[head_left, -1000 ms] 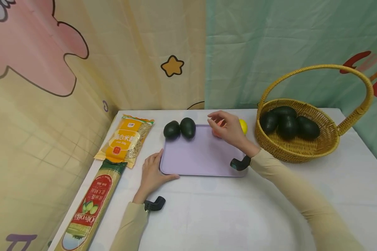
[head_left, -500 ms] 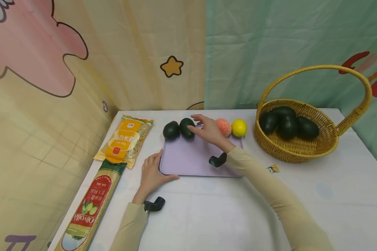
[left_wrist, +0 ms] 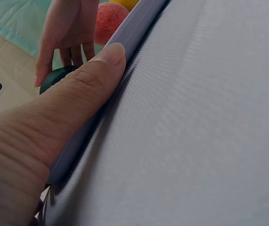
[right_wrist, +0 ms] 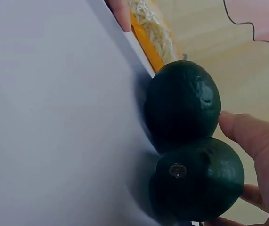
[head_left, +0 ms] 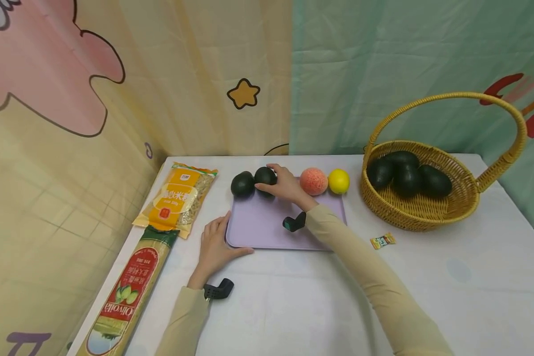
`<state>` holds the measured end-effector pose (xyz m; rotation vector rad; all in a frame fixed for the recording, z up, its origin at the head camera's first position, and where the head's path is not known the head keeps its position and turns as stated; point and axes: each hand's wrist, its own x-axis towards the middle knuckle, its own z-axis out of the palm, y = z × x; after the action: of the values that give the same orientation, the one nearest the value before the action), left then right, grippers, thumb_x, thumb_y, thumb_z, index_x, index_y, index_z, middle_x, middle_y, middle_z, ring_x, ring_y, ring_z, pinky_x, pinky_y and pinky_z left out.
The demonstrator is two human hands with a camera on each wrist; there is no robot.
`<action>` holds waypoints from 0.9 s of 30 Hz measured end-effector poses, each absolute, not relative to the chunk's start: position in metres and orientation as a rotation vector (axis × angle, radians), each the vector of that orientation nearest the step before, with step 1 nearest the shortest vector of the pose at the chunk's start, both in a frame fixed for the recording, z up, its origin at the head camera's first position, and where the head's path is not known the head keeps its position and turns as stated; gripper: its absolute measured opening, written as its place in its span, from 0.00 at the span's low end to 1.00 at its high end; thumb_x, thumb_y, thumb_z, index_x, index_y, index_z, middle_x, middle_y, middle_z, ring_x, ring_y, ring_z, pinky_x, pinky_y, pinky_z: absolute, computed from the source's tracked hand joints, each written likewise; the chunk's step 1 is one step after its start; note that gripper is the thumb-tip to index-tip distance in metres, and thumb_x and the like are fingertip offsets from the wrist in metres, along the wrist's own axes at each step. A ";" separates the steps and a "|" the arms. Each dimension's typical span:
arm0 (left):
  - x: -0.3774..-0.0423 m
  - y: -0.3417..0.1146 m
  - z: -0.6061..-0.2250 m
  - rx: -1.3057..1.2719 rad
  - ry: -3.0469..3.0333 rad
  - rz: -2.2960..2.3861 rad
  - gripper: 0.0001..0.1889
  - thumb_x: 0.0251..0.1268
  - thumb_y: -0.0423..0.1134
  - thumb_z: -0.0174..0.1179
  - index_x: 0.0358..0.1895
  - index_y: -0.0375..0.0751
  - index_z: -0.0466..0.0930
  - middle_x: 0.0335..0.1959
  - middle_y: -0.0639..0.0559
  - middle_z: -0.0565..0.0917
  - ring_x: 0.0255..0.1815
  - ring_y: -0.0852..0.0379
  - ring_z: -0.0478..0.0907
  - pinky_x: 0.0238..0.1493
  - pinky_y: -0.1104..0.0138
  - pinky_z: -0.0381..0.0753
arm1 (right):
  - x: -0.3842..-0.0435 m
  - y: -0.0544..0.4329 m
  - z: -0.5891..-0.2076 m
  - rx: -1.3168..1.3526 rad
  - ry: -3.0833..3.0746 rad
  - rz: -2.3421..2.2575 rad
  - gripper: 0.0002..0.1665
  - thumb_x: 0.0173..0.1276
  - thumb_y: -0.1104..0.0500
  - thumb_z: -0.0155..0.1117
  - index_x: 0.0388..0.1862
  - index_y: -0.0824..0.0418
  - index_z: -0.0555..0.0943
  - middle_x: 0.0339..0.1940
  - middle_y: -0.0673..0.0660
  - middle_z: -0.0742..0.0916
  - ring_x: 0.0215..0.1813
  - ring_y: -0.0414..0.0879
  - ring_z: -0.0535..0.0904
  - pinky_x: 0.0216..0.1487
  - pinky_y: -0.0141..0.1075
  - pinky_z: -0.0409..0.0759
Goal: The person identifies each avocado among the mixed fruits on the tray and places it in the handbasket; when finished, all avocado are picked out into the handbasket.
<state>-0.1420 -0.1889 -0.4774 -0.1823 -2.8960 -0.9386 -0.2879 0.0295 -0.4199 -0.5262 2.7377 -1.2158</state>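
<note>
My left hand [head_left: 215, 244] holds the front left corner of the lilac tray [head_left: 285, 230], its thumb lying along the front rim in the left wrist view. At the tray's back left, two dark green avocados sit side by side. My right hand [head_left: 289, 185] grips the right avocado [head_left: 264, 176], with the thumb in front and fingers behind. In the right wrist view its stem end shows, and the thumb tip comes right up to the left avocado [right_wrist: 183, 101]. A coral-pink round fruit [head_left: 313, 181] and a yellow lemon [head_left: 338, 181] sit at the back right.
A wicker basket [head_left: 420, 223] with a tall handle holds several avocados to the right. A small wrapped candy packet [head_left: 383, 241] lies in front of it. An orange food bag [head_left: 173, 198] and a long spaghetti pack [head_left: 131, 294] lie along the left. Curtains hang behind.
My right hand has moved left from the pink fruit to the right avocado and taken hold of it, tipping it a little. The candy packet has come into sight. My left hand stays put.
</note>
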 end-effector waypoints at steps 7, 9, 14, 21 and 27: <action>-0.142 -0.188 -0.476 -0.191 -2.901 -0.926 0.62 0.35 0.60 0.76 0.74 0.40 0.51 0.65 0.38 0.62 0.65 0.40 0.54 0.62 0.47 0.52 | -0.291 0.028 -0.429 -0.465 2.742 -1.270 0.48 0.58 0.40 0.68 0.72 0.54 0.61 0.56 0.68 0.73 0.56 0.56 0.71 0.54 0.48 0.71; -0.142 -0.188 -0.475 -0.191 -2.903 -0.926 0.62 0.35 0.60 0.76 0.74 0.40 0.51 0.65 0.38 0.62 0.65 0.40 0.54 0.62 0.47 0.52 | -0.291 0.027 -0.431 -0.448 2.743 -1.280 0.47 0.57 0.40 0.68 0.72 0.54 0.61 0.55 0.68 0.73 0.53 0.56 0.72 0.52 0.47 0.72; -0.143 -0.188 -0.476 -0.184 -2.912 -0.923 0.62 0.35 0.61 0.75 0.75 0.41 0.51 0.66 0.38 0.61 0.65 0.41 0.53 0.63 0.47 0.51 | -0.292 0.025 -0.432 -0.428 2.735 -1.301 0.46 0.57 0.40 0.69 0.71 0.53 0.63 0.54 0.68 0.73 0.51 0.55 0.72 0.51 0.46 0.73; -0.143 -0.189 -0.477 -0.192 -2.893 -0.929 0.61 0.35 0.61 0.76 0.74 0.41 0.52 0.66 0.38 0.62 0.65 0.41 0.54 0.62 0.47 0.51 | -0.289 0.025 -0.433 -0.415 2.736 -1.310 0.44 0.57 0.41 0.69 0.68 0.53 0.64 0.53 0.67 0.73 0.50 0.55 0.72 0.50 0.47 0.73; -0.141 -0.189 -0.476 -0.199 -2.876 -0.938 0.61 0.35 0.60 0.76 0.74 0.40 0.52 0.65 0.38 0.63 0.65 0.40 0.54 0.62 0.47 0.52 | -0.285 0.027 -0.434 -0.399 2.740 -1.316 0.43 0.56 0.42 0.70 0.67 0.53 0.65 0.51 0.66 0.73 0.50 0.55 0.72 0.50 0.47 0.73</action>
<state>-0.1412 -0.1891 -0.4758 -0.1987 -2.8760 -0.9380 -0.2850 0.0266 -0.4345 -0.3993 2.7404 -1.3159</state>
